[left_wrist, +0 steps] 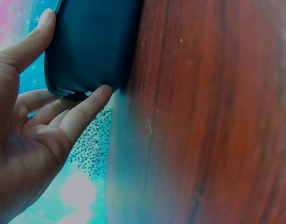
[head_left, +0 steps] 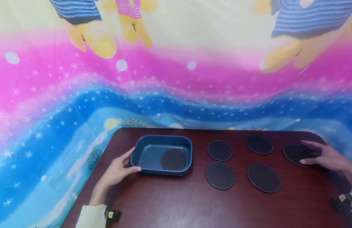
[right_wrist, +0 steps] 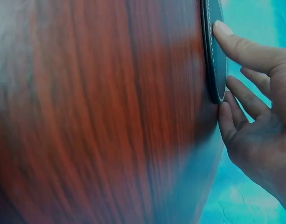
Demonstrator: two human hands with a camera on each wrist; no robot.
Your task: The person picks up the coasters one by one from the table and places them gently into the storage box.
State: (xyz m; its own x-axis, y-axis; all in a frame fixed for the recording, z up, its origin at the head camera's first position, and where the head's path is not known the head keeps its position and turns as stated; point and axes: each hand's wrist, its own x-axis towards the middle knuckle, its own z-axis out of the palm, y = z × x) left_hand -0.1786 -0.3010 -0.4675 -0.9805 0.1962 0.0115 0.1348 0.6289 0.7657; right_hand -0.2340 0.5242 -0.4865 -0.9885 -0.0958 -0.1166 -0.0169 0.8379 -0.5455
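The rear is filled by a printed cloth backdrop (head_left: pixel 153 76) in pink, blue and cream, decorated with white snowflakes and yellow figures in striped clothes. Before it, a reddish-brown wood-grain table (head_left: pixel 170 202) with rounded rear corners is seen. A dark blue rectangular dish (head_left: pixel 147 155) is set at the rear left of the table. Its left end is gripped by the left hand (head_left: pixel 117 169): the thumb is placed at the front left corner, the other fingers (left_wrist: pixel 98 100) are laid against the outer wall, and the dish is clamped between them. At the table's rear right, the outer coaster (head_left: pixel 296 154), round and black, is pinched at its right side by the right hand (head_left: pixel 325 155), with thumb and fingers spread apart across its edge. A second coaster (head_left: pixel 173 160) is laid inside the dish, toward its right end. Between the dish and the right hand, four more coasters are arranged flat: two rear ones (head_left: pixel 220 150) (head_left: pixel 259 144) and two front ones (head_left: pixel 220 175) (head_left: pixel 263 178). A small black device is worn on each wrist, the left one (head_left: pixel 112 215) marked with a yellow patch.
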